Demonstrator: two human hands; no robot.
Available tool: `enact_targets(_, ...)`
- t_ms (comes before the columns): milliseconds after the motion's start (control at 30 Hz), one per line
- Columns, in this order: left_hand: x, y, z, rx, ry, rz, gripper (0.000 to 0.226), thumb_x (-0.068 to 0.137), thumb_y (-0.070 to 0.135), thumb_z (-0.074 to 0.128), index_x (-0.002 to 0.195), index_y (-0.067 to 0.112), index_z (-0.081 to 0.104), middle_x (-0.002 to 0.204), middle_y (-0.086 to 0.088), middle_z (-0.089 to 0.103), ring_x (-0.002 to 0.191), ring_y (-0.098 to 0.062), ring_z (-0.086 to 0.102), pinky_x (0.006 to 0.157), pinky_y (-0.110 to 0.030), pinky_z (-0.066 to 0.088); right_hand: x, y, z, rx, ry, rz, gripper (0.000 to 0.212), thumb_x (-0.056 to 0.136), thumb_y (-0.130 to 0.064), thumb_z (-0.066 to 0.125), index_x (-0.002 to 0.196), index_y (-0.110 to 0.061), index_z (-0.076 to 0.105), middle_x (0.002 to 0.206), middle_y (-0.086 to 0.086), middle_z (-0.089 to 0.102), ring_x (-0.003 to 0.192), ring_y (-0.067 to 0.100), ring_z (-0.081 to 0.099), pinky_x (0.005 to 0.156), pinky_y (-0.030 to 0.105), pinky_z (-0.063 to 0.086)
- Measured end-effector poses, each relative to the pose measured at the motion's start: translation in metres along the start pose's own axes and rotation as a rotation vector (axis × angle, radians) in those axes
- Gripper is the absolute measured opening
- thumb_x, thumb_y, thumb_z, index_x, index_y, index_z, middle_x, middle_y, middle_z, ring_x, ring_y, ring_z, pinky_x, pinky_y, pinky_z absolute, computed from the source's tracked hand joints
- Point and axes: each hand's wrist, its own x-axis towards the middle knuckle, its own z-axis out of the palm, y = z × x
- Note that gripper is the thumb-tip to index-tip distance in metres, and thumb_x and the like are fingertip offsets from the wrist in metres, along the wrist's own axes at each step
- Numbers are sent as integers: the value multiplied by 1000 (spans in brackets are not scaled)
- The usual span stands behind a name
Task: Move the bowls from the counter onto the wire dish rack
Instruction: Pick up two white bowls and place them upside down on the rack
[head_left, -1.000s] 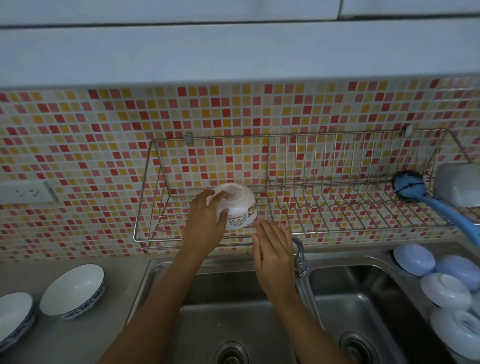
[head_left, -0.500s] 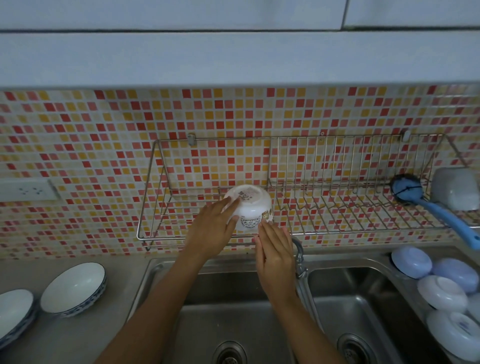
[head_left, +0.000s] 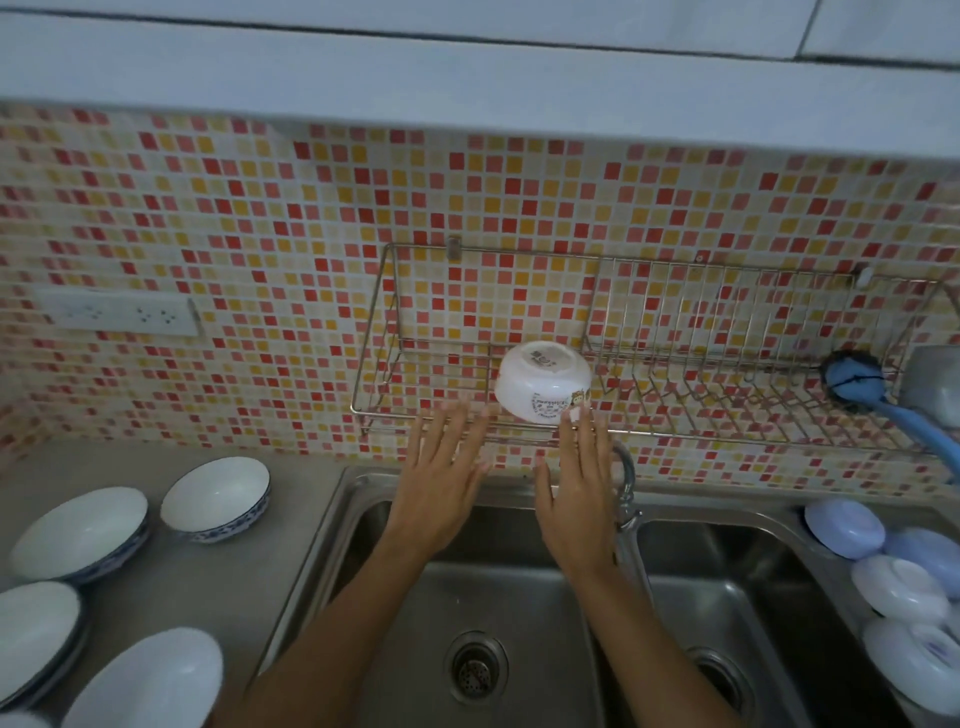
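Observation:
A small white bowl (head_left: 540, 382) with printed writing sits upside down on the left half of the wire dish rack (head_left: 727, 410) fixed to the tiled wall. My left hand (head_left: 441, 478) is flat and spread just below and left of the bowl, apart from it. My right hand (head_left: 579, 488) is also spread below the bowl, its fingertips at the bowl's lower right edge. Several white bowls with blue rims (head_left: 218, 499) rest on the counter at the left. Several pale blue and white bowls (head_left: 844, 527) lie upside down on the counter at the right.
A double steel sink (head_left: 498, 597) lies under my arms, with a tap (head_left: 626, 483) between the basins. A blue dish brush (head_left: 852, 382) and a grey container (head_left: 935, 387) occupy the rack's right end. A wall socket (head_left: 119, 312) is at the left.
My left hand has let go of the white bowl and both hands have drawn back and spread. The bowl now rests on the rack by itself. The view shifted left and down.

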Motion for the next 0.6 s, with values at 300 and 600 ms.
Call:
enact_targets(300, -150, -94, -6, -92, -144, -444, 64, 94, 54, 14, 149, 25, 0, 156, -3, -12, 142, -22, -15, 113, -38, -10, -88, -86, 67, 180, -403, -48, 56, 94, -29, 57, 146, -17, 38, 160, 10, 17, 145, 31, 21, 113, 46, 31)
enact_targets(600, -276, -202, -21, -31, -217, -841, 67, 92, 50, 31, 144, 8, 30, 153, -22, 22, 142, -38, 18, 115, -49, 16, -179, -224, 119, 422, -979, 67, 62, 95, -40, 53, 148, -16, 33, 151, 9, 39, 137, 25, 38, 111, 33, 31)
